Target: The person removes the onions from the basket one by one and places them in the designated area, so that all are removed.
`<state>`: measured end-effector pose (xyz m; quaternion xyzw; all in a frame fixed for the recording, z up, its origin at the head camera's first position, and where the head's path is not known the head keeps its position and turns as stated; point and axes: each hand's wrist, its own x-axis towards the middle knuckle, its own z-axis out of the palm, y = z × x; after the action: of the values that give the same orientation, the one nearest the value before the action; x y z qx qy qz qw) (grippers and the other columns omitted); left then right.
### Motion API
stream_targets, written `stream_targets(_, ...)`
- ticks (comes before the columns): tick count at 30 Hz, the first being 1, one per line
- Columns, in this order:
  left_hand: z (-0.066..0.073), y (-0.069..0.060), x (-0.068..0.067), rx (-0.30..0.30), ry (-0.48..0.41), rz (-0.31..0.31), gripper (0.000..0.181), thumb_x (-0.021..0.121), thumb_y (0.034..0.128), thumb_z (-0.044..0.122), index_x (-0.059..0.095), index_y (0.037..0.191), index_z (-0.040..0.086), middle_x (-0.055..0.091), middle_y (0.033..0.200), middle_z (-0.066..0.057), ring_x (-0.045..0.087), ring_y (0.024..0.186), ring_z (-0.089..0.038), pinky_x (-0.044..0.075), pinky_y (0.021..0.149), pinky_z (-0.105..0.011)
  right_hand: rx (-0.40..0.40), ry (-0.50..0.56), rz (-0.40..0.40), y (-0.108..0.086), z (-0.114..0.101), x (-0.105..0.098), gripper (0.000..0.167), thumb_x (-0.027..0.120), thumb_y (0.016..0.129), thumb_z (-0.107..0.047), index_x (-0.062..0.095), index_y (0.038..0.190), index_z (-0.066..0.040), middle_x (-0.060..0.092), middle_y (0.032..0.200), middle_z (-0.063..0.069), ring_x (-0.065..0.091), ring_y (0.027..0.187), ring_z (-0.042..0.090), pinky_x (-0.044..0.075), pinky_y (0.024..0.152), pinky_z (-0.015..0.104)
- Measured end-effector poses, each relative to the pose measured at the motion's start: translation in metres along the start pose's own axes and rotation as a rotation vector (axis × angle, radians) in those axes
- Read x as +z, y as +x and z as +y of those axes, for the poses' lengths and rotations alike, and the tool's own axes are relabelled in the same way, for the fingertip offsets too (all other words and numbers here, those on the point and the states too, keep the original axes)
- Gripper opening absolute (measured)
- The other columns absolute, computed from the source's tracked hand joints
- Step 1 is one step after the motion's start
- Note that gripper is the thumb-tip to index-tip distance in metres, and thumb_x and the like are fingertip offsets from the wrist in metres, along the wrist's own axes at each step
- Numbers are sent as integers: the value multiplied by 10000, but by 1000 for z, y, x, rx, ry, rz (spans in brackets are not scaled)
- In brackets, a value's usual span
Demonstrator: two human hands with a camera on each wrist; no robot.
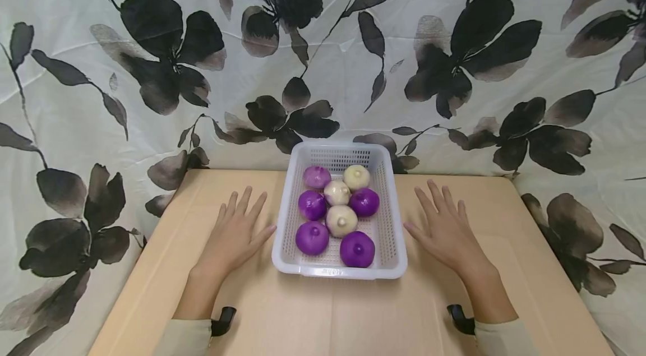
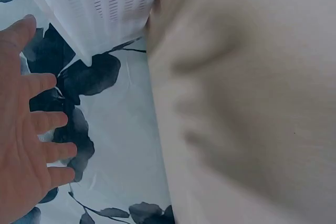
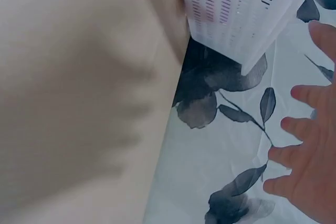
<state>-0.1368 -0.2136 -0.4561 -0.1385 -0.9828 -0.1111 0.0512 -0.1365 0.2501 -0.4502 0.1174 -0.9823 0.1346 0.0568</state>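
Note:
A white plastic basket (image 1: 340,272) with slotted sides stands on the table between my hands. In it lie several purple onions (image 1: 357,249) and three white onions (image 1: 341,220). To the basket's left is my left hand (image 1: 234,238), palm down with fingers spread, holding nothing. My right hand (image 1: 446,232) mirrors it on the other side, also spread and holding nothing. Both wrist views show a hand's shadow on the table and the fingers apart from the basket's wall (image 2: 113,9). The onions appear there only as purple through the slots.
The light wooden table (image 1: 303,317) has its far edge just behind the basket. Beyond it hangs a white cloth (image 1: 363,81) printed with dark flowers, which also shows down both sides of the table. A dark strap (image 1: 224,321) sits on each wrist.

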Motion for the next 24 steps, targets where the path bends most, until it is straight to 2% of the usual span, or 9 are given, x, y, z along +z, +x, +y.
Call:
stream_targets(8,9,8,-5,30,-70,-1,807,500,1017,604,253,1653,174,167,1702,-228,162,1547,-517,184,1259,-676,-111,22,8,7,-11,-5,821,590,983,-554,319,1627,-123,164,1715,184,131,1563,494,103,1193,800)
stream_targets(13,15,9,-9,61,-173,3,819,582,1003,548,266,1648,154,220,1687,-228,241,1536,-480,257,1255,-629,-184,-1,10,11,-20,-6,813,614,968,-548,345,1620,-143,203,1708,175,172,1557,486,129,1205,781)
stream_targets(19,21,7,-9,84,-295,20,806,660,989,444,296,1636,128,311,1655,-212,331,1505,-446,330,1211,-648,-264,-16,-11,16,-28,-6,821,659,931,-557,406,1591,-138,275,1691,146,196,1557,472,139,1227,750)
stream_targets(24,24,6,-7,93,-411,31,794,713,967,369,331,1620,131,392,1617,-163,422,1466,-394,403,1178,-614,-328,20,-46,18,-34,-7,810,676,927,-542,424,1581,-137,319,1673,142,242,1550,445,151,1237,729)
